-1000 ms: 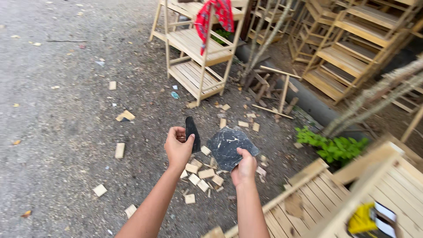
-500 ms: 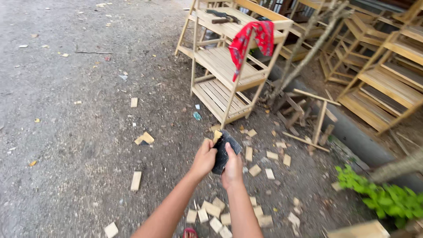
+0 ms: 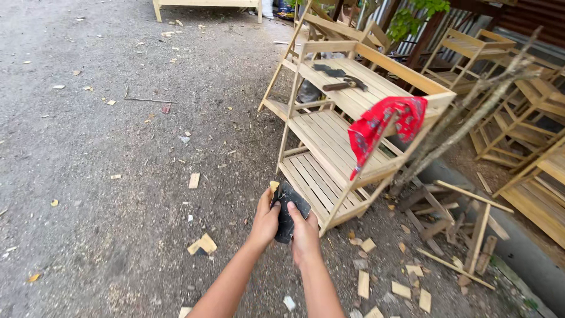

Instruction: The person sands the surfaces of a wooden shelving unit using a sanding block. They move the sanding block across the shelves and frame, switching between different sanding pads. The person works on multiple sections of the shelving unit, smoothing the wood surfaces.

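Both hands meet in front of the body: the left hand (image 3: 265,222) and right hand (image 3: 305,234) curl closed around a dark folded sheet (image 3: 288,213), seemingly sandpaper. Just beyond stands a slatted wooden shelf rack (image 3: 329,159) draped with a red cloth (image 3: 379,126); wood offcuts (image 3: 406,282) litter the ground.

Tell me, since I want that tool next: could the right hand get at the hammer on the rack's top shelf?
Probably not from here: the right hand grips the dark sheet with the left hand, and the hammer lies well beyond them.
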### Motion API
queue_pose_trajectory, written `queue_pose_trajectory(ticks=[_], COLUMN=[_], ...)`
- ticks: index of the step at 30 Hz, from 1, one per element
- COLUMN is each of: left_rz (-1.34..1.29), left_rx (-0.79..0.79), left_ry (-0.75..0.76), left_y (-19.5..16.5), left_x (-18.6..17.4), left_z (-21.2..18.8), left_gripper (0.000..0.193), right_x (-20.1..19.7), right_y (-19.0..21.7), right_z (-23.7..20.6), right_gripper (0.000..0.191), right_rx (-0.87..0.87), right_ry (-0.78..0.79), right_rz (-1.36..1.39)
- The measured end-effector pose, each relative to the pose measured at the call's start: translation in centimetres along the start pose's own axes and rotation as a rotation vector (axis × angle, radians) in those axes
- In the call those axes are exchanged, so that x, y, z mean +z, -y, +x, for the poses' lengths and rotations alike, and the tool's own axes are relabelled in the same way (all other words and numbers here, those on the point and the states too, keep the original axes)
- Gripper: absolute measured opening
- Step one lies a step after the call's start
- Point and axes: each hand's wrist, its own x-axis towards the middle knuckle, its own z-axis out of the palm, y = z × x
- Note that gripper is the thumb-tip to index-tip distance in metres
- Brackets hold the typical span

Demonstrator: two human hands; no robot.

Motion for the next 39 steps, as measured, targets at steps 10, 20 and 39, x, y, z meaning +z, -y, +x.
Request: queue_pose_trajectory(ticks=[10, 20, 39], left_rz=[-0.176, -0.48, -0.119], left_rx=[-0.25, -0.511, -0.315], left_ry=[0.176, 0.371, 0.419], left_y=[5.0, 9.2, 26.6], left_x=[-6.0, -4.5, -1.2], left_z=[27.8, 52.7, 105.3], left_gripper=[0.029, 0.046, 0.049], right_x=[12.8, 17.5, 29.0], right_y=[-3.3, -5.4, -9.0], right_z=[24.0, 49.0, 98.2], right_gripper=[0.033, 0.029, 0.04], right_rx=[-0.009, -0.084, 0.046], right_ry=[-0.073, -0.166, -0.352], right_rz=[0.048, -0.032, 0.057])
